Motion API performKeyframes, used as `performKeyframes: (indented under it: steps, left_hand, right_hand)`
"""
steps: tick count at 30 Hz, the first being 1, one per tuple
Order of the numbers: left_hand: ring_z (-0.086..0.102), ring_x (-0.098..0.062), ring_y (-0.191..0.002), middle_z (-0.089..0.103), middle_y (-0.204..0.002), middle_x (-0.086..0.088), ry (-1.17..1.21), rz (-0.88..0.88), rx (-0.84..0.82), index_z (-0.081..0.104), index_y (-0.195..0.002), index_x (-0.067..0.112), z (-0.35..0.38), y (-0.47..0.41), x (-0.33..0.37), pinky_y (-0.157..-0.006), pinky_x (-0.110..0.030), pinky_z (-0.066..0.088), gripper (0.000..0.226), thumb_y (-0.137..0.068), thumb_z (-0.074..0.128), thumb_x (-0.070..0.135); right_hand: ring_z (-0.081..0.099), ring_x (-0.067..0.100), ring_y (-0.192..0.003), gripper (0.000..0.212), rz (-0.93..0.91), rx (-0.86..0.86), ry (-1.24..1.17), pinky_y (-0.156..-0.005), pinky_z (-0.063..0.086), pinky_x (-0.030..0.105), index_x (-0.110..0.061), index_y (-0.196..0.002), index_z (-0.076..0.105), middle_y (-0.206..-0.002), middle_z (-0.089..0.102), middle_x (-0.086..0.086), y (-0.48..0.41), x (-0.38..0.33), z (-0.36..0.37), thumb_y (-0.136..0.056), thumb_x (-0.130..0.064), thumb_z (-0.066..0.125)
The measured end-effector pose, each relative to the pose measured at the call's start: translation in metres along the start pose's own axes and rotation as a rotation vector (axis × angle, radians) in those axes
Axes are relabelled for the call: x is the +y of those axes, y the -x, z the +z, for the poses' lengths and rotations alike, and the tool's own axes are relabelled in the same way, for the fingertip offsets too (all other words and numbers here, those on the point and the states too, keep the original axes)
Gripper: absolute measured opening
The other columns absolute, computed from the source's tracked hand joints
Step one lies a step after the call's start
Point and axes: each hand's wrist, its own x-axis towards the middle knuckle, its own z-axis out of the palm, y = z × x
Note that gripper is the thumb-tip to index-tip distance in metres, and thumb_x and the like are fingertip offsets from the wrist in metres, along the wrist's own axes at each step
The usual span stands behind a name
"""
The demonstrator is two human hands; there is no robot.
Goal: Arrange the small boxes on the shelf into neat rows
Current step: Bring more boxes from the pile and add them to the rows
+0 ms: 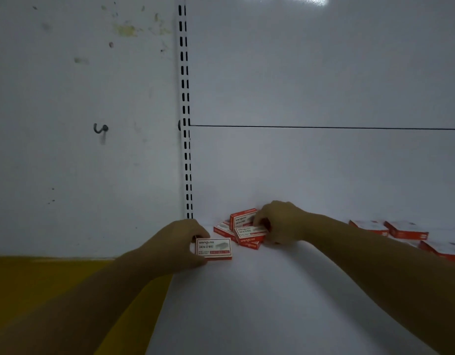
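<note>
Small red-and-white staple boxes lie on a white shelf [272, 303]. My left hand [180, 244] grips one box [214, 248] by its left end; it lies flat near the shelf's left edge. Just right of it is a loose pile of boxes [247, 234], some tilted and overlapping. My right hand [280, 221] rests on that pile, fingers closed on the topmost flat box [249, 231]. Another box [241, 217] stands tilted behind it. Three more boxes [406, 230] lie at the far right.
The white back panel [324, 162] rises right behind the boxes. A slotted upright rail [186, 124] marks the shelf's left end. Left of it are a stained white wall with a hook [101, 128] and a yellow surface [42, 283] below.
</note>
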Motion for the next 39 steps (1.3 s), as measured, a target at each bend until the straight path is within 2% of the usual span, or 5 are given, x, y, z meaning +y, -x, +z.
performKeyframes:
  steps: [6, 11, 18, 30, 39]
  left_hand:
    - [0.05, -0.003, -0.081, 0.059, -0.093, 0.01, -0.006, 0.073, 0.173, 0.065, -0.105, 0.027, -0.016, 0.008, -0.016, -0.07, -0.018, 0.043, 0.04, -0.067, 0.077, 0.035]
    - [0.05, -0.006, -0.076, 0.06, -0.088, 0.007, -0.028, 0.121, 0.296, 0.066, -0.104, 0.021, -0.03, -0.003, 0.019, -0.063, -0.016, 0.04, 0.043, -0.066, 0.079, 0.035]
    - [0.05, -0.009, -0.077, 0.059, -0.086, 0.006, -0.045, 0.258, 0.328, 0.067, -0.104, 0.025, -0.02, -0.029, 0.14, -0.061, -0.022, 0.038, 0.041, -0.066, 0.078, 0.039]
    - [0.048, -0.008, -0.077, 0.061, -0.092, 0.003, 0.017, 0.426, 0.279, 0.065, -0.109, 0.022, 0.054, -0.057, 0.418, -0.058, -0.013, 0.033, 0.042, -0.072, 0.072, 0.042]
    - [0.052, -0.015, -0.082, 0.06, -0.091, -0.002, 0.036, 0.471, 0.268, 0.065, -0.106, 0.019, 0.088, -0.107, 0.528, -0.069, -0.028, 0.043, 0.038, -0.072, 0.074, 0.031]
  right_hand:
    - [0.054, 0.017, -0.099, 0.04, -0.034, 0.214, -0.069, -0.083, 0.045, 0.029, -0.021, -0.117, 0.06, -0.11, 0.058, 0.0, 0.014, -0.011, -0.007, -0.079, -0.033, 0.067]
    - [0.056, 0.014, -0.092, 0.034, 0.082, 0.391, -0.097, -0.073, 0.043, 0.022, -0.02, -0.113, 0.062, -0.11, 0.06, -0.002, 0.057, 0.012, -0.022, -0.079, -0.025, 0.068]
    - [0.056, 0.018, -0.078, 0.031, 0.256, 0.42, 0.004, -0.065, 0.04, 0.024, -0.018, -0.107, 0.066, -0.095, 0.062, 0.003, 0.167, 0.08, -0.044, -0.078, -0.025, 0.07]
    - [0.05, 0.009, -0.077, 0.041, 0.538, 0.412, 0.031, -0.066, 0.038, 0.016, -0.02, -0.119, 0.061, -0.106, 0.063, 0.0, 0.438, 0.222, -0.044, -0.08, -0.027, 0.07]
    - [0.051, 0.008, -0.08, 0.039, 0.696, 0.47, 0.072, -0.076, 0.043, 0.019, -0.021, -0.115, 0.064, -0.11, 0.063, -0.002, 0.533, 0.307, -0.037, -0.077, -0.025, 0.073]
